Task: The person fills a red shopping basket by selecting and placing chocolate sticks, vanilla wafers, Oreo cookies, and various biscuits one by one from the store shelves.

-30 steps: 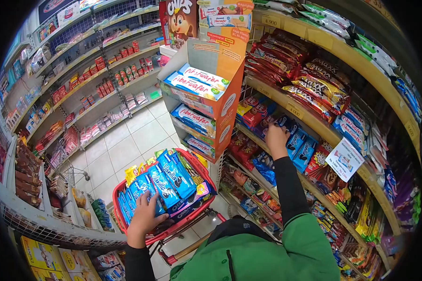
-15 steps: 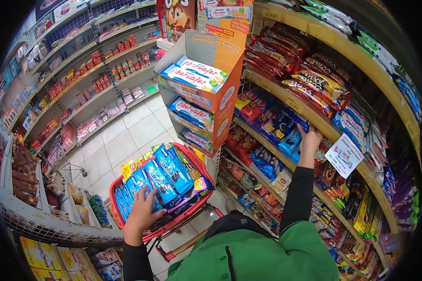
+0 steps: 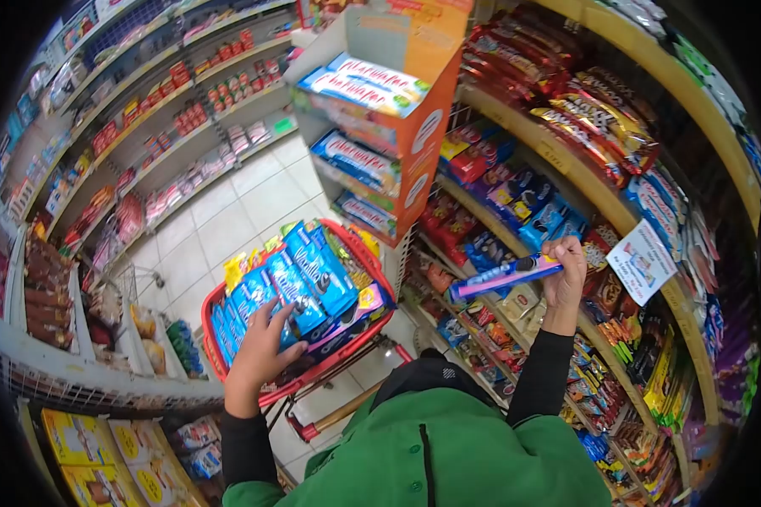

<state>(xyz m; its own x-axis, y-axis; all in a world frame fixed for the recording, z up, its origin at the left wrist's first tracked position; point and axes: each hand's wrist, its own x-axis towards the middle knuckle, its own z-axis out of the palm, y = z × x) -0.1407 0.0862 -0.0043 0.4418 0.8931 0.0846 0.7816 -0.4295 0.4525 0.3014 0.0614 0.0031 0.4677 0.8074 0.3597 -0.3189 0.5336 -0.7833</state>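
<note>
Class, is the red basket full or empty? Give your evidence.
The red basket is full: blue packets and others pile up to its rim.

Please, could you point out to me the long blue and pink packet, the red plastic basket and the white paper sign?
Long blue and pink packet (image 3: 507,276): head view, middle of its wrapper.
Red plastic basket (image 3: 365,252): head view, far right rim.
White paper sign (image 3: 643,262): head view, centre of its printed face.

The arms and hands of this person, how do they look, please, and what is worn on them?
Both the left hand and the right hand are bare, with no gloves or watch visible. Plain black sleeves reach the wrists, coming out from the wider sleeves of a green top.
</note>
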